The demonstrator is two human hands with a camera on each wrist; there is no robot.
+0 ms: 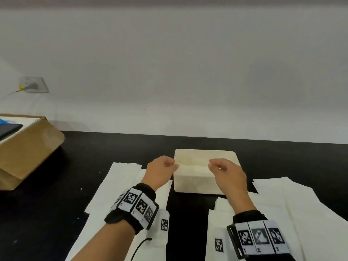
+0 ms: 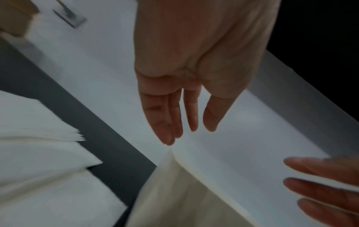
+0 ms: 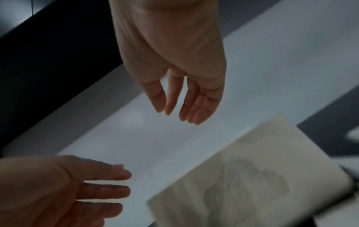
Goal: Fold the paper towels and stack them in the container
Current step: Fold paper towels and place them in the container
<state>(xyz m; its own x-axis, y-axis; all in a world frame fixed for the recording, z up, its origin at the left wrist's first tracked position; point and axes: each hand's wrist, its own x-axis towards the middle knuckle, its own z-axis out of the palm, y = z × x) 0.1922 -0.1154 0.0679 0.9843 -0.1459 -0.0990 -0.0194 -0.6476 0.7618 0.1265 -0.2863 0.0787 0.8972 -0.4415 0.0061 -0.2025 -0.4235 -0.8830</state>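
Note:
A white rectangular container [image 1: 194, 186] stands on the black table [image 1: 113, 147] in front of me. A folded paper towel [image 1: 194, 167] lies inside it. My left hand [image 1: 170, 164] hovers over the container's left end and my right hand [image 1: 213, 165] over its right end. In the left wrist view my left hand [image 2: 189, 135] has its fingers straight and relaxed, with nothing in them. My right hand [image 3: 174, 118] looks the same in the right wrist view. The container's pale outer wall [image 3: 242, 176] shows below it.
Unfolded white paper towels lie in overlapping piles on the left [image 1: 120, 185] and on the right [image 1: 282, 200] of the container. A brown cardboard box [image 1: 28, 147] sits at the table's far left. A wall socket [image 1: 33, 84] is behind it.

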